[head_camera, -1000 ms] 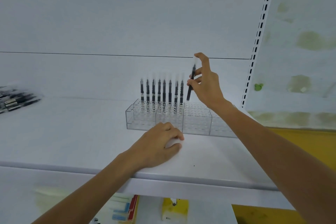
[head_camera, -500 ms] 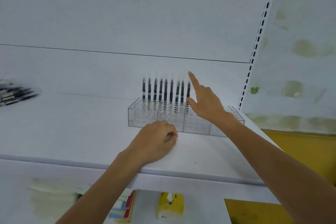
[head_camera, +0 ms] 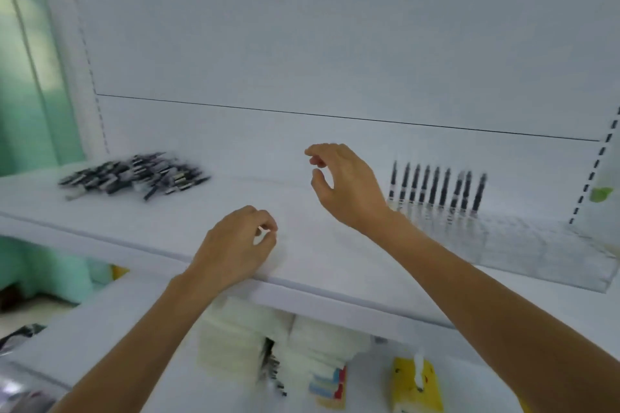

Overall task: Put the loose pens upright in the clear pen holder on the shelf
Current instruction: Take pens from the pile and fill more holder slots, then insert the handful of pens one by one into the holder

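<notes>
The whole picture is smeared, so small things are hard to make out. The loose pens lie in a dark heap on the left of the white shelf, and they blur into each other too much to count. The clear pen holder sits on the right of the same shelf, well apart from the heap. It is so see-through and blurry that its holes hardly show, and the right arm hides its left end. A row of dark upright pens stands along the back of it. Their tops fade out, and their bottoms are lost in the holder. The right hand hangs in the air between the heap and the holder, with its fingers loosely bent and the thumb apart from them. The left hand rests on the front edge of the shelf, its fingers curled in and the thumb tip at the pointer finger. Both arms are cut off at the bottom of the picture. Under the shelf are white packs, a small striped pack and a yellow box. Any words on them are too blurry to read. A green blob on the right wall is too fuzzy to name.
</notes>
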`<state>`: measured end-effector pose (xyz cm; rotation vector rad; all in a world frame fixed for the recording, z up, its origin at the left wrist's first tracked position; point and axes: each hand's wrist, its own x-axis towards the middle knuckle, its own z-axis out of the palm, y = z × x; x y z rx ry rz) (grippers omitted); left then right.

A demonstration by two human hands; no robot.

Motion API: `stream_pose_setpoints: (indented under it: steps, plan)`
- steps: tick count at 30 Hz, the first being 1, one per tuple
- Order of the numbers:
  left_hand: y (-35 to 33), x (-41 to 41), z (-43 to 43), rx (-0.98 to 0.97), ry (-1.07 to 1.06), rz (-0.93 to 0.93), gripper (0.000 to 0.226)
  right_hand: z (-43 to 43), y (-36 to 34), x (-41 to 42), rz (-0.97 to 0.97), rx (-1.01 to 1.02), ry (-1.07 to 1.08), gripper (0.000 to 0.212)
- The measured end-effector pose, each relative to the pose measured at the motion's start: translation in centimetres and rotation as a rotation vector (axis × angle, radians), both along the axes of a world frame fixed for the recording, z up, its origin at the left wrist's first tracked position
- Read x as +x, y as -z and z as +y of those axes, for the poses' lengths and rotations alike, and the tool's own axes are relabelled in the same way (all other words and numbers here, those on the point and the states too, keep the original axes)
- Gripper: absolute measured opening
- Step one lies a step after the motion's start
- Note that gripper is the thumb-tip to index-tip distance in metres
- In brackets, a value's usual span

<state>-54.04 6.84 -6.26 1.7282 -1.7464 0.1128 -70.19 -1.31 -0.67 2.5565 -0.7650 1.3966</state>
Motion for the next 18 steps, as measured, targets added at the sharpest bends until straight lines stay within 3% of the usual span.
stream_pose_setpoints:
  steps: [7, 10, 18]
  plan:
    - [0.0, 16.3, 9.4, 0.001, -0.194, 0.038, 0.017, 5.0, 3.7, 17.6, 0.046, 0.127, -0.218, 0.023]
    - [0.0, 21.4, 12.4, 0.008, -0.242, 0.086, 0.016, 5.8, 4.6, 22.7, 0.093, 0.234, -0.247, 0.029]
    - [-0.8, 30.2, 11.7, -0.023, -0.286, 0.229, 0.013, 3.2, 3.5, 31.0, 0.17, 0.394, -0.226, 0.032]
